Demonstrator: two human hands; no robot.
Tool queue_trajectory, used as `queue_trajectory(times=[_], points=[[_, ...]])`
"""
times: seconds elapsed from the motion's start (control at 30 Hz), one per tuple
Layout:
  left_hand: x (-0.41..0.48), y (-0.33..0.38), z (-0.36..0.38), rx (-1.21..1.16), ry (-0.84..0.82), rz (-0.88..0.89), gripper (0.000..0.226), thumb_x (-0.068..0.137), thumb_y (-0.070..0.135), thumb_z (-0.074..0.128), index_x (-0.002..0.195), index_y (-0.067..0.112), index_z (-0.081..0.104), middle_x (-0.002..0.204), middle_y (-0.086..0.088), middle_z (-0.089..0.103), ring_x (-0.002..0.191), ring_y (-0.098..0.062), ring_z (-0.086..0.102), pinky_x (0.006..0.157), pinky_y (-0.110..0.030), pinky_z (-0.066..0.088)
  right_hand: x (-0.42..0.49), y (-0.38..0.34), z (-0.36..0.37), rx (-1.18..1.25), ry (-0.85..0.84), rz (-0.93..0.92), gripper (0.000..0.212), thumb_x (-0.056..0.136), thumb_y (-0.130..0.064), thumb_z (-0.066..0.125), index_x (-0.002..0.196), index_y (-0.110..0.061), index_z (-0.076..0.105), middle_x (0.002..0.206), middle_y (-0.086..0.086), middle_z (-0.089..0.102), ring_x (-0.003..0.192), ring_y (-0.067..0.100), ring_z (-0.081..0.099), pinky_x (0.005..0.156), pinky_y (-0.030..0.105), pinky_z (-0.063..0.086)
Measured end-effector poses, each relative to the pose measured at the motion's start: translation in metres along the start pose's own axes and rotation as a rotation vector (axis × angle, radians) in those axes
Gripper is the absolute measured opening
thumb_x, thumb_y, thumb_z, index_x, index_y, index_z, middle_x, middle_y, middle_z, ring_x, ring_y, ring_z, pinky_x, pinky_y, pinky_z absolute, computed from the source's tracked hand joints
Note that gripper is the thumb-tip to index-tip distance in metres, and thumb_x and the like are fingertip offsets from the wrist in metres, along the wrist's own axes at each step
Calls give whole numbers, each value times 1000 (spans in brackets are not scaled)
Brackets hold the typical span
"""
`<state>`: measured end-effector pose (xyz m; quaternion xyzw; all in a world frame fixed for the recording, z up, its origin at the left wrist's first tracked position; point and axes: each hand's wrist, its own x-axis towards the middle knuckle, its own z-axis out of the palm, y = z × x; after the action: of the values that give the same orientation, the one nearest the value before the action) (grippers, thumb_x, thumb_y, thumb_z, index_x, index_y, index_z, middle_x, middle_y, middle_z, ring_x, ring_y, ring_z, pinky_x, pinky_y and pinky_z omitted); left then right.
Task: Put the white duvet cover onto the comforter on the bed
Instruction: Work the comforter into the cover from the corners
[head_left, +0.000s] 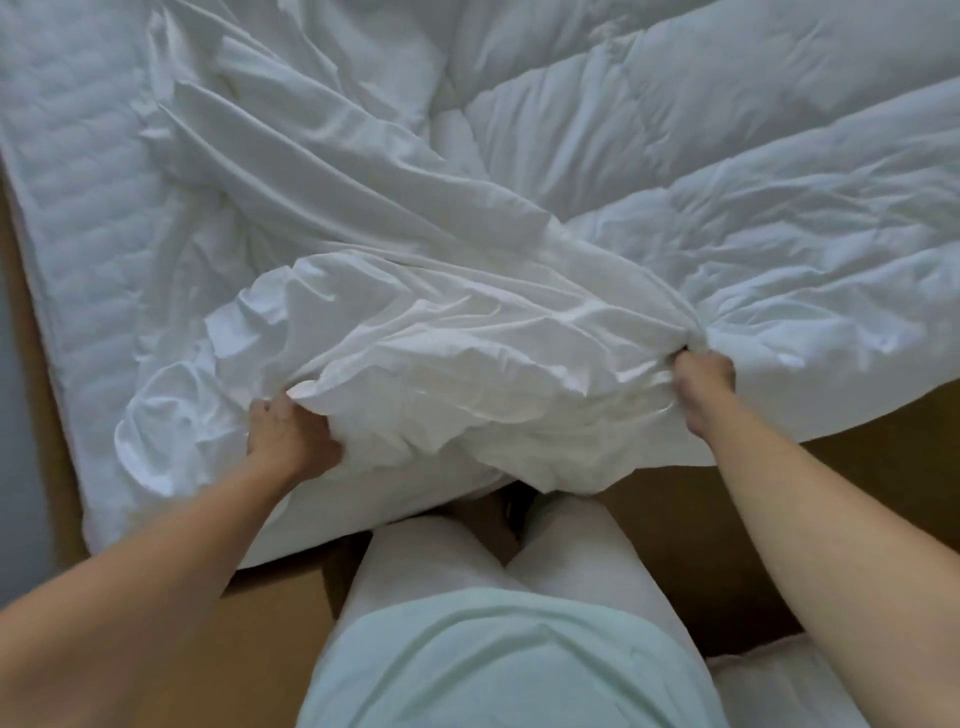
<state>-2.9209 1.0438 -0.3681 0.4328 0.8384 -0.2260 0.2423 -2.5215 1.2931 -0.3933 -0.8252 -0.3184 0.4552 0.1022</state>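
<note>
Duvet cover (441, 358) sits bunched in a thick wad at the near edge of the bed (72, 218), drawn over the near end of the comforter (753, 218). The rest of the cover trails in long folds toward the far left of the bed.

My left hand (291, 431) grips the wad's left side, fingers curled into the cloth. My right hand (706, 382) is clenched on a gathered fold at its right side, just where the cover meets bare comforter.

Handling, my read:
- The cover is thin, soft and light, with a slight sheen, so probably slippery. It holds no shape and will slump wherever I let go.
- The comforter is puffy and bulkier and will likely drag inside the cloth.
- Best hold looks like the hem of the opening, one hand each side, gathered tight and not pinched thin. I can't tell where the opening runs in this bunch.

Most of the comforter lies uncovered across the right half, so plenty is left to do. It overhangs the near edge on the right, above the brown floor (727, 519). The left side of the bed shows quilted mattress, good room to spread slack. I stand tight against the near edge. Something white and padded (779, 686) lies by my right leg; I can't tell what.
</note>
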Motion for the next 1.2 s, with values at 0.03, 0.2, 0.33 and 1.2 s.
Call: queue_trajectory(times=[0.03,0.2,0.33,1.2], points=[[-5,11,0,-23,32,37,72,71,53,65,138,32,48,133,-2,56,125,-31,49,104,-45,39,-6,-1,11,-4,-29,11,43,92,-36,62,126,-12,57,121,10,63,97,30,61,82,39,51],[-17,88,-5,-190,232,213,117,54,64,82,150,24,29,145,-10,38,130,-37,38,110,-57,31,-41,17,53,-66,75,269,98,81,-63,66,155,-16,23,157,20,27,141,43,33,118,53,28],[-7,143,-12,-36,344,320,101,65,47,79,150,20,32,137,-12,48,123,-40,45,108,-57,35,-65,35,72,409,-176,619,86,79,-69,67,145,-18,43,148,7,50,134,41,48,113,60,35],[-18,129,-22,8,223,67,29,95,28,50,120,31,64,113,-6,71,95,-36,69,67,-38,47,96,2,-153,-44,199,-331,24,90,-16,58,67,-19,53,67,-1,53,63,19,53,57,28,42]])
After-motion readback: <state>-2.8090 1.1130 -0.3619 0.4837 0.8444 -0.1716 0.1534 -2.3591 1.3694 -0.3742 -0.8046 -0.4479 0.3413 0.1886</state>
